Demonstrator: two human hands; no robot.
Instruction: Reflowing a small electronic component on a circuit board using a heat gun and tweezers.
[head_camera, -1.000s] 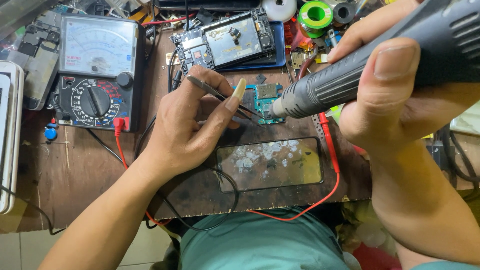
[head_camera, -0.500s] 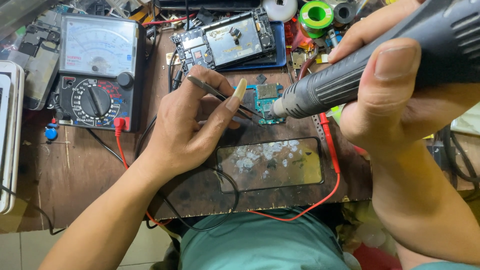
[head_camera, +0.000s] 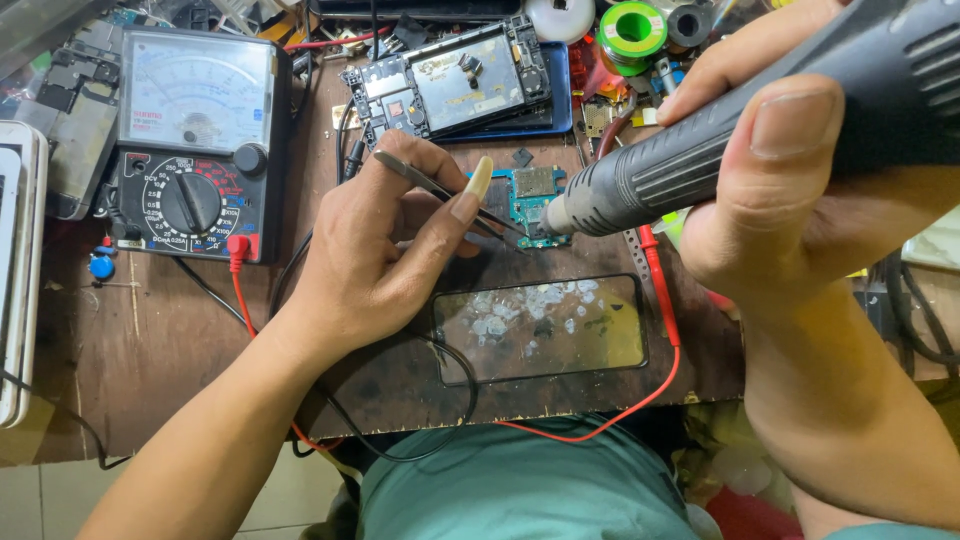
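One small blue-green circuit board is positioned on the dark, scorched wooden work board, near its centre and just above one rectangular glass phone panel spotted with white residue.

The left hand is closed in a pinch grip on one pair of slim metal tweezers. The tweezers are held at a slant, with the tips brought down at the lower edge of the circuit board; whether the tips touch it cannot be told.

The right hand is clenched around the barrel of one dark grey hot-air gun. The metal nozzle is directed leftwards and held just beside the right edge of the circuit board.

One black analogue multimeter with a white dial face and a rotary selector lies at the upper left. Two leads are routed from that side across the board: one red, one black. One opened phone chassis rests on a blue tray at the top centre. Above it, one green solder spool and one white tape roll are seen.
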